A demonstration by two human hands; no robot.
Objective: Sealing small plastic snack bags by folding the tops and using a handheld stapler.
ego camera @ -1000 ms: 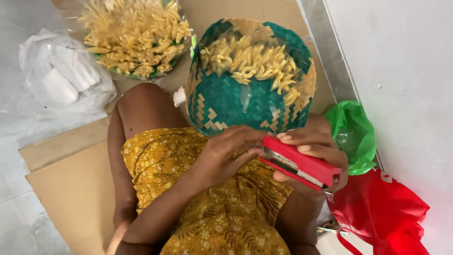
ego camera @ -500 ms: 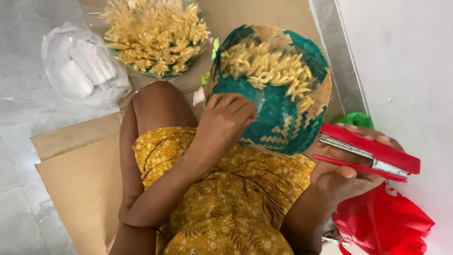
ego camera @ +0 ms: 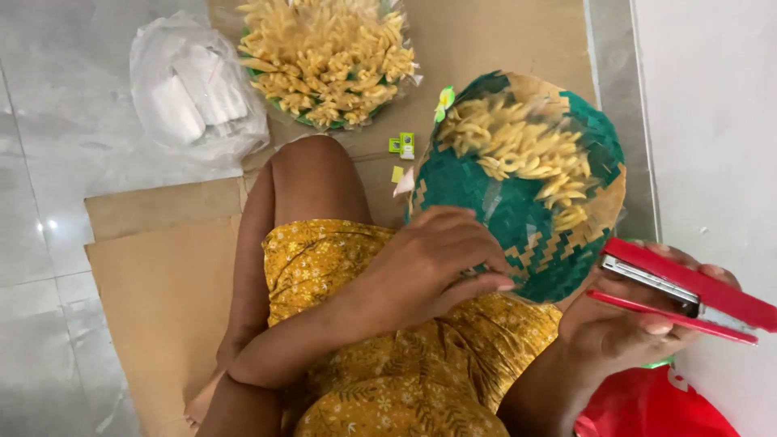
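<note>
My left hand (ego camera: pixel 429 263) grips the near rim of a green and tan woven basket (ego camera: pixel 518 226) wrapped in clear plastic and filled with pale yellow pasta-like snacks (ego camera: pixel 518 150). The basket rests tilted over my lap, above my yellow patterned dress (ego camera: pixel 388 356). My right hand (ego camera: pixel 631 324) holds a red stapler (ego camera: pixel 688 295) just right of the basket's lower edge, its jaws slightly apart and pointing left toward the rim.
A second wrapped basket of the same snacks (ego camera: pixel 328 57) stands on the brown cardboard (ego camera: pixel 162 291) ahead. A clear plastic bag of white packets (ego camera: pixel 194 97) lies at the left. Small green staple boxes (ego camera: pixel 402 146) sit by my knee. A red bag (ego camera: pixel 647 405) and a white wall (ego camera: pixel 712 121) are at the right.
The basket has turned and shifted right over my lap. My left hand slid down from its upper side to the near rim. The stapler has stayed at the right.
</note>
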